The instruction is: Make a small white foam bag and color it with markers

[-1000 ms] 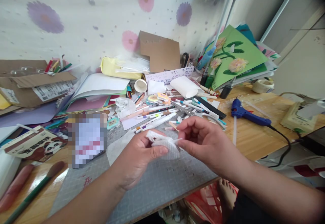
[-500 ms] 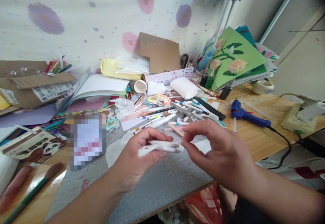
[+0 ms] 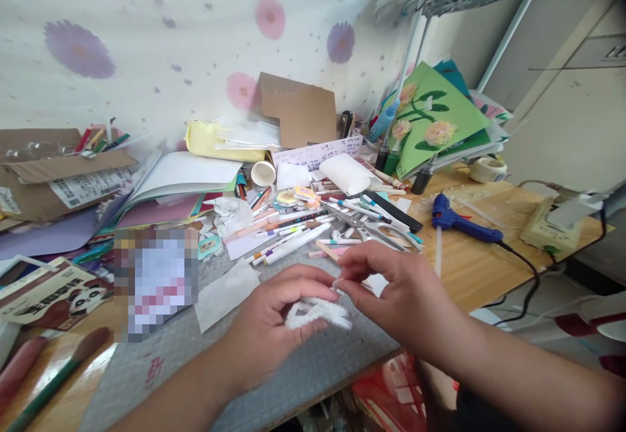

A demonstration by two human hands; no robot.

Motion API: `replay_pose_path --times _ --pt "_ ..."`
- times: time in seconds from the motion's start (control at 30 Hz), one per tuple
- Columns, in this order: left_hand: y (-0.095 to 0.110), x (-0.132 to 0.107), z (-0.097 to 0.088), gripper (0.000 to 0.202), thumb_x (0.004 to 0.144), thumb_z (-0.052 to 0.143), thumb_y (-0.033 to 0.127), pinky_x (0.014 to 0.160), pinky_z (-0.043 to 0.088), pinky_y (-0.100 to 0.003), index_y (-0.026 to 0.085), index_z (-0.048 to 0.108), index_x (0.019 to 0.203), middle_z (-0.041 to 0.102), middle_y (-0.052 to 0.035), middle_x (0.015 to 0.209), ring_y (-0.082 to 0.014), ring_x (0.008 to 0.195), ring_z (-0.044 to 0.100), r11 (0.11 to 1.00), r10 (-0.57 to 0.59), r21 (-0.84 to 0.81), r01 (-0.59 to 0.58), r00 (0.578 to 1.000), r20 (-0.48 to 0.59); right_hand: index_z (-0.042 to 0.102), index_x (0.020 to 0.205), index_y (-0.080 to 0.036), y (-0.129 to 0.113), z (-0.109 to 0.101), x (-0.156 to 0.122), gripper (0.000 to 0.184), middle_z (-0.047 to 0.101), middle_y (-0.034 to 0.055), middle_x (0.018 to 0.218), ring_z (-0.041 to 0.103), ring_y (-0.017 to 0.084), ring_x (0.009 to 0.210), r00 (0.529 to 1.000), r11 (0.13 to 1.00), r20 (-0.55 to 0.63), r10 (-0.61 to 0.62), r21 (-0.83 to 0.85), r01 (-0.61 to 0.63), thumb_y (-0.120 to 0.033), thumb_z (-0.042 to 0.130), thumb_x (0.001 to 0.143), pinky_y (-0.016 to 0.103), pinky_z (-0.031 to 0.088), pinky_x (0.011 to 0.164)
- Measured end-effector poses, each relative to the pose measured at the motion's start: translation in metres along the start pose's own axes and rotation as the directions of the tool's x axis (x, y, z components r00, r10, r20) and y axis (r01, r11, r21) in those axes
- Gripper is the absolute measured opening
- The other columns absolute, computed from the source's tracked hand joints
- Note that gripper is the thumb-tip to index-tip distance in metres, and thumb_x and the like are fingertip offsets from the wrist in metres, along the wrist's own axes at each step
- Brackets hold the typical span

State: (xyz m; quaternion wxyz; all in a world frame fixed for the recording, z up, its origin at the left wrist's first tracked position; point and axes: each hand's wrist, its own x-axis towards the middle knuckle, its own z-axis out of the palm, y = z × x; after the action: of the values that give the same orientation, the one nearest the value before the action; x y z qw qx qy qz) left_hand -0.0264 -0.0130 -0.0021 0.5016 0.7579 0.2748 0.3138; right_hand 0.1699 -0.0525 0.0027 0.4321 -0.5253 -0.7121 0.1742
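My left hand is curled around a fuzzy white pipe cleaner, bent into loops, above the grey cutting mat. Its loops stick out between the thumb and fingers. Thumb and index finger of my right hand are pinched together on a small white end of it, right at the left fingertips. Behind the hands lie scissors and several white markers. Part of a flat wooden stick shows just behind the right fingers.
A blue glue gun with a black cord lies on the wooden table at right, near a power strip. Paper stacks and a cardboard box fill the left. A brush lies at front left, beside a panda-printed package.
The white pipe cleaner has turned and now shows open loops. My right fingertips have moved left to meet the left fingertips. The camera view has shifted slightly.
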Motion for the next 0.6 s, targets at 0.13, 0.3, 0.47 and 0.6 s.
replay_pose_path --times 0.13,0.3,0.47,0.6 --pt "-0.002 -0.001 0.003 0.02 0.079 0.07 0.024 0.089 0.048 -0.027 0.029 0.075 0.098 0.07 -0.0045 0.105 -0.0207 0.099 0.064 0.996 0.036 0.077 -0.037 0.999 0.009 0.064 0.089 -0.019 -0.005 -0.001 -0.007 0.016 0.072 0.0005 0.076 0.068 0.014 0.067 0.999 0.999 0.009 -0.032 0.001 0.032 -0.01 0.062 0.076 0.024 0.051 0.062" --pt "-0.006 0.0 0.0 0.021 0.077 0.072 0.027 0.09 0.048 -0.029 0.033 0.075 0.097 0.07 -0.0028 0.105 -0.0218 0.1 0.063 0.988 0.026 0.155 -0.016 0.998 -0.065 0.065 0.099 -0.019 0.015 -0.043 0.002 0.017 0.072 0.0065 0.093 0.067 0.02 0.085 0.994 0.968 0.039 -0.104 -0.226 0.111 -0.023 0.061 0.083 0.032 0.052 0.077" --pt "-0.01 0.001 -0.009 0.018 0.076 0.072 0.025 0.092 0.046 -0.028 0.033 0.074 0.092 0.068 0.0008 0.1 -0.0196 0.1 0.061 0.99 0.001 0.137 0.033 0.97 -0.241 0.063 0.112 -0.012 0.098 -0.126 0.002 0.035 0.064 0.0211 0.115 0.06 0.036 0.107 0.958 0.585 -0.11 0.266 -0.771 -0.252 -0.021 0.056 0.08 0.045 0.044 0.088" --pt "-0.012 0.0 -0.012 0.019 0.078 0.071 0.021 0.091 0.045 -0.026 0.032 0.072 0.094 0.067 0.0017 0.099 -0.0169 0.1 0.06 0.996 0.039 0.09 -0.01 0.946 -0.322 0.069 0.104 -0.009 0.149 -0.15 -0.002 0.032 0.071 0.0246 0.092 0.069 0.034 0.082 0.932 0.57 -0.106 0.346 -0.766 -0.298 -0.015 0.053 0.078 0.04 0.047 0.071"
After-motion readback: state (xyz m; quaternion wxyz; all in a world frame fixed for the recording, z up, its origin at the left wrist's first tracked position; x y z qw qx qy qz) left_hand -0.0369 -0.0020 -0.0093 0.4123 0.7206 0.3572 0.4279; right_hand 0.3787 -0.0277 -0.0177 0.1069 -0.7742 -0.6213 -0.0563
